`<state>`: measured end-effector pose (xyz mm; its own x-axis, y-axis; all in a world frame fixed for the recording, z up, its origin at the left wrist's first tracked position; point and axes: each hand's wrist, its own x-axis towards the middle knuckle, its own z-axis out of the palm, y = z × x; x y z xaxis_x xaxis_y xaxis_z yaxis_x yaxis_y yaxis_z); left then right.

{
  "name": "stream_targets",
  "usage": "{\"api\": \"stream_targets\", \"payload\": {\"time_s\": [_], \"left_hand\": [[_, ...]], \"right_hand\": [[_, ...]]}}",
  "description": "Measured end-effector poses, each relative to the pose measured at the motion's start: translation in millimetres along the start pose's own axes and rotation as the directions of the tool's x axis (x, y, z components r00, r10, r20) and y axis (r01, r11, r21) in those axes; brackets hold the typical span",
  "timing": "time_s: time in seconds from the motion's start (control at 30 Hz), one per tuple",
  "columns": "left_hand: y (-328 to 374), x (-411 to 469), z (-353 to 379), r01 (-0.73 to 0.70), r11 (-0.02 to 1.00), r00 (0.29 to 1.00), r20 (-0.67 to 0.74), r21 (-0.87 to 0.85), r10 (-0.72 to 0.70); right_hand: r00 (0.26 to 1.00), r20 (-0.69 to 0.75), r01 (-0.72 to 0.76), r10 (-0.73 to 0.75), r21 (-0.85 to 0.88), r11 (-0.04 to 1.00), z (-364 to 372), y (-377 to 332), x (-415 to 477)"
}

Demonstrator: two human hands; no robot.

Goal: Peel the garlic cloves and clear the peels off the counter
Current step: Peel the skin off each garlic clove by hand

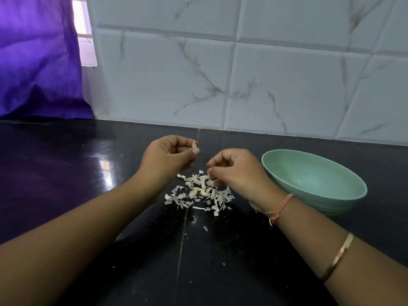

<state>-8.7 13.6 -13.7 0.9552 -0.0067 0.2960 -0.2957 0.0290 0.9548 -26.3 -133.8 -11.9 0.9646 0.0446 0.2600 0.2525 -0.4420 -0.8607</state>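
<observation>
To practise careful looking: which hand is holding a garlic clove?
The left hand: it pinches a garlic clove at its fingertips, raised off the counter, whereas the right hand pinches at the peels below.

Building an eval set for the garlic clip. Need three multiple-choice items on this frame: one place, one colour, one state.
1. Where does the bowl stand relative to the peel pile?
A. to its left
B. to its right
C. on top of it

2. What colour is the bowl?
A. green
B. red
C. white

3. What is the left hand doing?
A. lying flat and empty
B. pinching a garlic clove
C. gripping the bowl

Answers:
1 B: the bowl sits right of the pile, apart from it.
2 A: it is pale green inside and out.
3 B: the clove shows between the thumb and fingertips, raised above the pile.
</observation>
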Motion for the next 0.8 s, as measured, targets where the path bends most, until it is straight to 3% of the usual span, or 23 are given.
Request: {"api": "stream_targets", "payload": {"time_s": [0.1, 0.3, 0.53, 0.8], "left_hand": [[0, -2, 2, -0.023, 1.0, 0.999, 0.036, -0.002, 0.023], [-1, -5, 4, -0.074, 0.996, 0.993, 0.098, 0.048, 0.069], [3, -7, 4, -0.149, 0.982, 0.989, 0.027, 0.116, 0.147], [5, -8, 3, -0.235, 0.947, 0.972, 0.023, 0.22, 0.236]], "right_hand": [[1.0, -0.019, 0.012, -0.013, -0.034, 0.999, 2, 0, -1], [0.987, -0.135, 0.117, -0.084, 0.262, 0.958, -4, -11, -1], [0.994, -0.1, 0.085, -0.053, 0.351, 0.933, -2, -11, 0], [0.999, 0.014, -0.052, 0.051, 0.477, 0.877, -2, -14, 0]]}}
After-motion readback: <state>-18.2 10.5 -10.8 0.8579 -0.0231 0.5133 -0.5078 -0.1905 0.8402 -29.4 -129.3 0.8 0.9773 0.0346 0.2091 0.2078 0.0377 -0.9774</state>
